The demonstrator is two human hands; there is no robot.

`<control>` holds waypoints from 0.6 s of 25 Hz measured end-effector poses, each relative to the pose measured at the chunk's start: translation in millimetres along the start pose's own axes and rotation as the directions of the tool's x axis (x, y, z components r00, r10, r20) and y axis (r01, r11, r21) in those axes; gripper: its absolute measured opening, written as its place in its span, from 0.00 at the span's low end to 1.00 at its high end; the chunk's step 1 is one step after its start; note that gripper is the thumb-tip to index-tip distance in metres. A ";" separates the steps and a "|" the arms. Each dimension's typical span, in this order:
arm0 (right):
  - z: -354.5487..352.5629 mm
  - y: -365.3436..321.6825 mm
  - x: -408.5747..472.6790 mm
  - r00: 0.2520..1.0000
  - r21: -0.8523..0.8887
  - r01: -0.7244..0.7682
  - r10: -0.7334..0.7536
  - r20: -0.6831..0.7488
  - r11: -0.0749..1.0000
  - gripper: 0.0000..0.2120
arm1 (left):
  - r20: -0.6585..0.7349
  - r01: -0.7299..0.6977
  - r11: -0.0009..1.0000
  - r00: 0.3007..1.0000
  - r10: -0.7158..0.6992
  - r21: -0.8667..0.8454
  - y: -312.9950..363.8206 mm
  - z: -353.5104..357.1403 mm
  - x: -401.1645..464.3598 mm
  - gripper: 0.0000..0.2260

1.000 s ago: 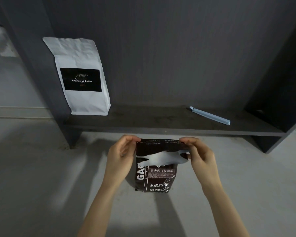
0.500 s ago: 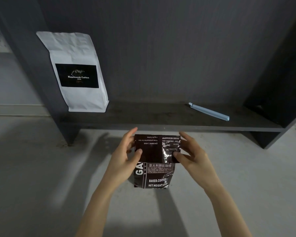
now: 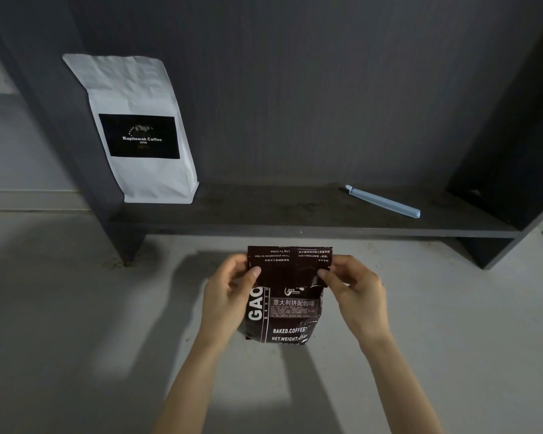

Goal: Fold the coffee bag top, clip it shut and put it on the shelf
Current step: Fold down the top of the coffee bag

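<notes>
Coffee bag (image 3: pixel 287 296) folded top pinched between left hand (image 3: pixel 229 296), right hand (image 3: pixel 355 292)

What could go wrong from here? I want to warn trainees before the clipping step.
Both hands, left hand and right hand, pin the folded top of the dark coffee bag. The blue clip lies away on the shelf, so freeing one hand to fetch it may let the fold spring open.

Two coffee bags (image 3: pixel 284 311) (image 3: pixel 140 133), one clip (image 3: pixel 383 202)
</notes>
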State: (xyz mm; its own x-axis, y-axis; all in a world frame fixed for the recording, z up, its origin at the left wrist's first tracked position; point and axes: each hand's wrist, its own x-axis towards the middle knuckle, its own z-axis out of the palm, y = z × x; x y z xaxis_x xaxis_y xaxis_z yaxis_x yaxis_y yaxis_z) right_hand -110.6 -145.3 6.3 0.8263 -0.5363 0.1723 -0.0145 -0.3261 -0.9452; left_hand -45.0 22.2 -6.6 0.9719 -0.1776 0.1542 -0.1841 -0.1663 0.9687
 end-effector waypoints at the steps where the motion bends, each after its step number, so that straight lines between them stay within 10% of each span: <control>1: -1.4 -0.9 1.2 1.000 0.014 0.003 -0.003 -0.004 1.000 0.10 | -0.026 -0.009 1.000 1.000 0.009 0.008 1.9 0.4 0.3 0.05; 15: 1.6 5.6 5.8 0.998 0.113 -0.052 0.057 -0.041 0.992 0.12 | 0.079 0.015 0.997 0.997 -0.009 -0.082 -4.6 5.4 5.2 0.10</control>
State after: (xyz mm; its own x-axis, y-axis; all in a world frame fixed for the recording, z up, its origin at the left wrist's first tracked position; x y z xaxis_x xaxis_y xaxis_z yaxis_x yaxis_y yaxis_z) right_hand -104.9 -149.0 1.6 0.8000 -0.5859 0.1294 0.0062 -0.2076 -0.9782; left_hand -39.9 16.8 -11.2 0.9589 -0.2523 0.1301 -0.1569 -0.0891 0.9836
